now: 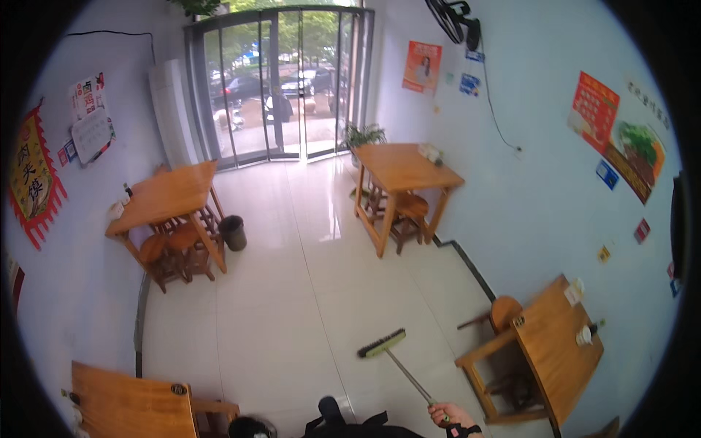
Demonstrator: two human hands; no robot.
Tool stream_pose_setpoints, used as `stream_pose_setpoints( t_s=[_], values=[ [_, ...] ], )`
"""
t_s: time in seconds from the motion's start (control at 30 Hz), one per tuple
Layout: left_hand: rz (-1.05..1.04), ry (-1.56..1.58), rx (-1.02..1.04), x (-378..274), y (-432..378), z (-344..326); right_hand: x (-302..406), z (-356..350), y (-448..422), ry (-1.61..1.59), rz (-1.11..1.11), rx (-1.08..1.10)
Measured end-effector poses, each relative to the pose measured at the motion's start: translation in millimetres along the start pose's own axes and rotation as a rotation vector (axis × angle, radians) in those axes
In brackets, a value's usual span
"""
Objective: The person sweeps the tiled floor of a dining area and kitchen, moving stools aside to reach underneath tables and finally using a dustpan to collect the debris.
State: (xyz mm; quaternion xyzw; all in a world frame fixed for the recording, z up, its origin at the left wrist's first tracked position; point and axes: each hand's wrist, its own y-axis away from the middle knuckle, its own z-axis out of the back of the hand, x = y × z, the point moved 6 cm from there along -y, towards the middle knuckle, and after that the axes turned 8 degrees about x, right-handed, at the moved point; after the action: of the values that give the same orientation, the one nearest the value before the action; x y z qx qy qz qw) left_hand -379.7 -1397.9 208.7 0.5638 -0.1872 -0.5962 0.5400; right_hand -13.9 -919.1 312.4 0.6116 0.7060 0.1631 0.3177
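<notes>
My right hand (pixel 449 415), with a dark band at the wrist, is closed around the handle of a push broom at the lower right. The broom's metal pole (pixel 408 375) slants up and left to a green head with dark bristles (pixel 381 344), which is over the pale tiled floor (pixel 274 306). The bristles face away from me. My left hand is out of view. Before me are the dark front of my clothing and one dark shoe (pixel 328 408) at the bottom edge.
Wooden tables stand at right (pixel 553 339), back right (pixel 405 164), back left (pixel 170 191) and lower left (pixel 131 402), with stools (pixel 411 205) under some. A black bin (pixel 234 232) stands by the back-left table, a potted plant (pixel 364 136) near the glass doors (pixel 279 87).
</notes>
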Motion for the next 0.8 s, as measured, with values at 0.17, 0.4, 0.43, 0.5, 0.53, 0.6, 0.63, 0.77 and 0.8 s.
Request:
stream_pose_setpoints(
  t_s=[0.17,0.4,0.43,0.5,0.53,0.6,0.63,0.77,0.8],
  values=[
    [-0.168,-0.016,-0.099,-115.8,-96.2,106.9,103.1,-33.2,-79.3,0.552,0.214,-0.386],
    [-0.200,-0.074,-0.081,-278.6,-186.4,202.2,207.0,-184.8,-139.6,1.148,0.225,-0.784],
    [-0.180,-0.090,-0.082,-279.2,-206.7,209.3,226.0,-203.9,-150.8,1.179,0.229,-0.813],
    [-0.091,-0.131,-0.090,-240.4,-248.8,230.8,268.7,-239.2,-191.8,1.256,0.219,-0.821],
    [-0.302,-0.391,-0.045,-217.6,-244.6,218.1,296.5,-254.4,-210.5,1.295,0.208,-0.819],
    [-0.080,-0.240,-0.006,-235.5,-249.5,229.1,340.2,-292.6,-234.8,1.407,0.151,-0.906],
    [0.015,-0.160,-0.007,-260.3,-248.9,242.4,358.5,-320.4,-244.7,1.444,0.167,-0.921],
    [0.118,0.011,-0.084,-356.4,-269.5,310.0,440.4,-406.2,-318.3,1.609,0.134,-0.889],
    [0.119,0.053,-0.109,-378.8,-276.9,328.5,460.4,-422.9,-336.4,1.654,0.144,-0.866]
  ],
)
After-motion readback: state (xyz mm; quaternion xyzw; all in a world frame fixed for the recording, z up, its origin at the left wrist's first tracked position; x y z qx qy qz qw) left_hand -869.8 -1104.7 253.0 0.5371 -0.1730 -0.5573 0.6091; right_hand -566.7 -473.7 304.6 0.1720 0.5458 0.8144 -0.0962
